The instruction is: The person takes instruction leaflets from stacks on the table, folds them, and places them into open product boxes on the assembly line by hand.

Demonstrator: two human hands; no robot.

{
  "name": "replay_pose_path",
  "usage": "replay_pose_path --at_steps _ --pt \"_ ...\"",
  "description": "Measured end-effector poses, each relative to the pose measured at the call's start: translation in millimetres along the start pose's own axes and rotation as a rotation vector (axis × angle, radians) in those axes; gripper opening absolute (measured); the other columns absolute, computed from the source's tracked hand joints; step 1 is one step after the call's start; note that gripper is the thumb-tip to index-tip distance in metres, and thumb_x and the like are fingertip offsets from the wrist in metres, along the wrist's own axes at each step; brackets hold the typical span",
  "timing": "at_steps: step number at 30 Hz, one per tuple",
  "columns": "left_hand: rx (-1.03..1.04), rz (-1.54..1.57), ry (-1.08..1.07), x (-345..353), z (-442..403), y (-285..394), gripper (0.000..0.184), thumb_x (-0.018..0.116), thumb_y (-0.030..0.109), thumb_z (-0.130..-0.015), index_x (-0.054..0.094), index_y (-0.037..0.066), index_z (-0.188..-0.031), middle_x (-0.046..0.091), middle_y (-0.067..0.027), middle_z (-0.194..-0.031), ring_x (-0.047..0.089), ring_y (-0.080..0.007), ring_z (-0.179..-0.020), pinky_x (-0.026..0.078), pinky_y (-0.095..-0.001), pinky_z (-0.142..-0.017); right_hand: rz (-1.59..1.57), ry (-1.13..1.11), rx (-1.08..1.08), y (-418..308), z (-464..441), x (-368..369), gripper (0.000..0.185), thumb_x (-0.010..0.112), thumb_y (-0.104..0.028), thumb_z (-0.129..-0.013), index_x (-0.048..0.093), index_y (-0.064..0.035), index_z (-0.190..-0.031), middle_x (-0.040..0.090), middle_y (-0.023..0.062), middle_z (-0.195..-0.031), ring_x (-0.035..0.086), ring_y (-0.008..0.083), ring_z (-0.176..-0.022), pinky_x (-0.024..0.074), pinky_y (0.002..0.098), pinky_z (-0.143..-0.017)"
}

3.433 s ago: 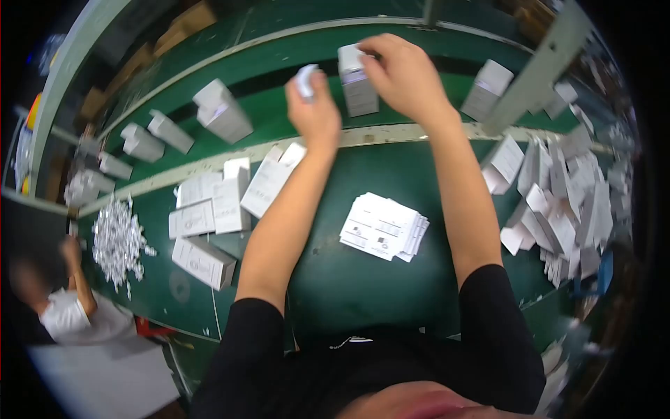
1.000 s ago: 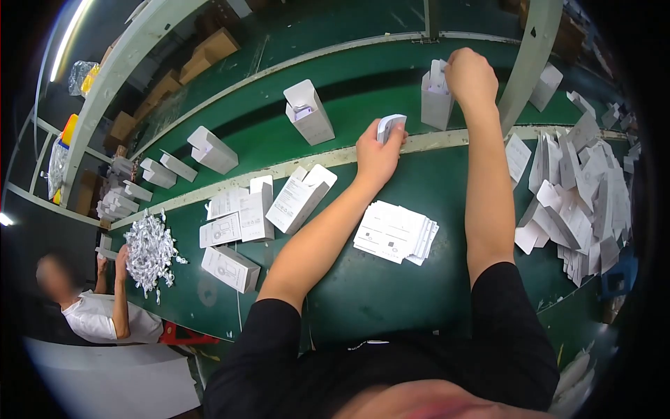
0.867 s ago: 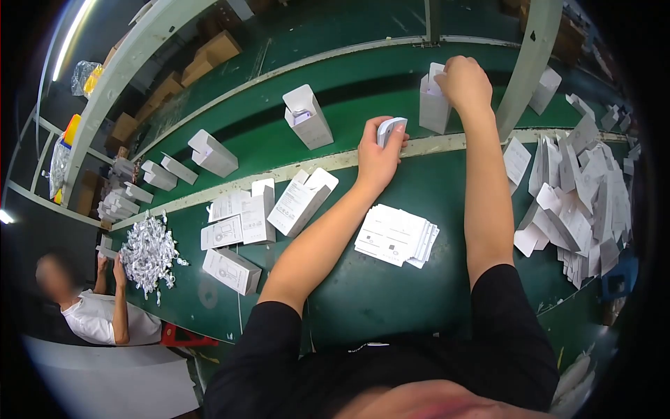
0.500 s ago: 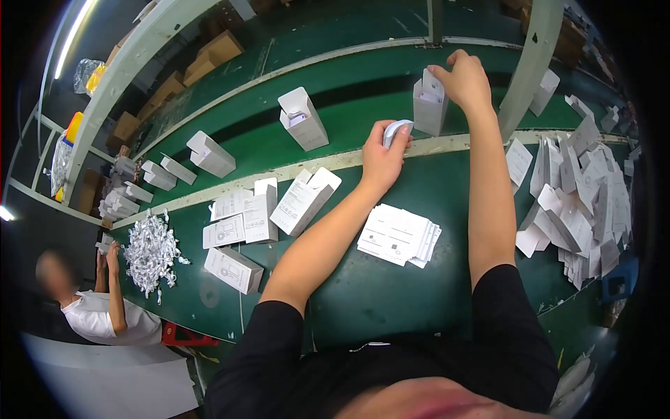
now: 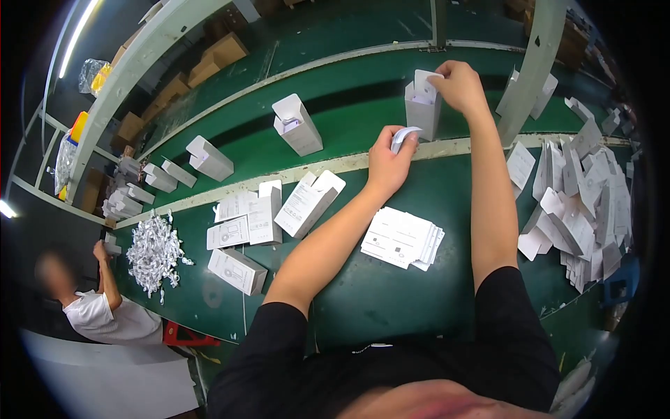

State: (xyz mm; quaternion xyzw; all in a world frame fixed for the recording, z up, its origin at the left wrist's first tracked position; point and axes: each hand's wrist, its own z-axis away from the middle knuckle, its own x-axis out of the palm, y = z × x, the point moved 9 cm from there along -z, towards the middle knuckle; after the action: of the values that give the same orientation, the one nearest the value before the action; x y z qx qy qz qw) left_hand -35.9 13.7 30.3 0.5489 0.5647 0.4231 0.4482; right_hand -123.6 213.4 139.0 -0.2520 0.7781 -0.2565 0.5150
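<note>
My left hand (image 5: 389, 162) is closed around a small bent stack of white leaflets (image 5: 406, 138), held above the table's back rail. Farther back, my right hand (image 5: 458, 87) reaches to an open white box (image 5: 421, 119) standing upright on the green shelf. Its thumb and fingers pinch a white piece at the box mouth that looks like a leaflet; the fingers partly cover it, and where it ends and the flap begins is hard to see. Between my forearms lies a pile of printed white leaflets (image 5: 398, 237) on the green table.
More open boxes (image 5: 299, 133) stand along the shelf. Several boxes (image 5: 307, 206) lie left of my left forearm, beyond them a heap of white cables (image 5: 153, 255). Flattened cartons (image 5: 579, 209) pile up at right, near a metal post (image 5: 534, 70). A co-worker (image 5: 105, 307) sits at far left.
My right hand has come slightly down and left at the box mouth. My left hand, still holding its leaflets, has shifted a little right. The view has turned slightly.
</note>
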Motion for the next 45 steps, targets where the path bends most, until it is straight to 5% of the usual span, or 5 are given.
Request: replay_pose_path --at_steps 10,17,25,33,45 --pt "0.036 -0.039 -0.003 -0.2 -2.4 -5.4 0.031 0.070 0.030 -0.098 0.063 0.002 -0.110 0.073 -0.0086 -0.089 0.067 -0.0156 -0.079 0.053 -0.0306 -0.071 -0.074 -0.091 0.049 -5.0 6.3 21.3 0.032 0.079 -0.023 -0.079 0.075 0.0021 -0.098 0.076 0.0183 -0.093 0.074 0.0287 -0.087 0.0572 0.0373 -0.081" --pt "-0.007 0.216 0.166 -15.6 -6.7 -7.4 0.038 0.062 0.033 -0.104 0.063 0.001 -0.126 0.073 -0.0076 -0.102 0.068 -0.0139 -0.083 0.056 -0.0267 -0.060 -0.475 0.329 -0.206 -57.0 21.4 -46.6 0.023 0.074 -0.024 -0.088 0.076 -0.0029 -0.097 0.075 0.0066 -0.085 0.068 0.0141 -0.077 0.0538 0.0295 -0.074" --pt "-0.036 0.228 0.183 -35.2 -13.5 24.9 0.019 0.072 0.011 -0.093 0.070 -0.001 -0.106 0.070 -0.0037 -0.082 0.059 -0.0087 -0.064 0.045 -0.0252 -0.056 -0.102 -0.271 -0.595 -129.0 70.3 10.6 0.049 0.084 -0.027 -0.077 0.070 -0.0018 -0.116 0.065 0.0171 -0.116 0.068 0.0282 -0.090 0.0566 0.0373 -0.082" --pt "0.013 0.293 0.157 -53.0 -18.3 74.5 0.024 0.081 0.014 -0.085 0.071 0.003 -0.104 0.071 -0.0016 -0.091 0.062 -0.0094 -0.075 0.047 -0.0250 -0.063 -0.121 -0.379 -0.438 -125.6 66.4 3.7 0.043 0.084 -0.027 -0.078 0.073 0.0011 -0.108 0.070 0.0115 -0.080 0.064 0.0194 -0.071 0.0501 0.0322 -0.067" --pt "-0.076 0.298 0.117 -75.2 -26.2 86.0 0.030 0.077 0.025 -0.094 0.067 0.007 -0.116 0.074 -0.0053 -0.107 0.070 -0.0132 -0.098 0.049 -0.0261 -0.071 -0.751 -0.051 -0.562 -114.0 47.9 -53.7 0.027 0.053 -0.002 -0.095 0.078 -0.0067 -0.103 0.070 0.0010 -0.089 0.059 0.0064 -0.070 0.0474 0.0238 -0.060"
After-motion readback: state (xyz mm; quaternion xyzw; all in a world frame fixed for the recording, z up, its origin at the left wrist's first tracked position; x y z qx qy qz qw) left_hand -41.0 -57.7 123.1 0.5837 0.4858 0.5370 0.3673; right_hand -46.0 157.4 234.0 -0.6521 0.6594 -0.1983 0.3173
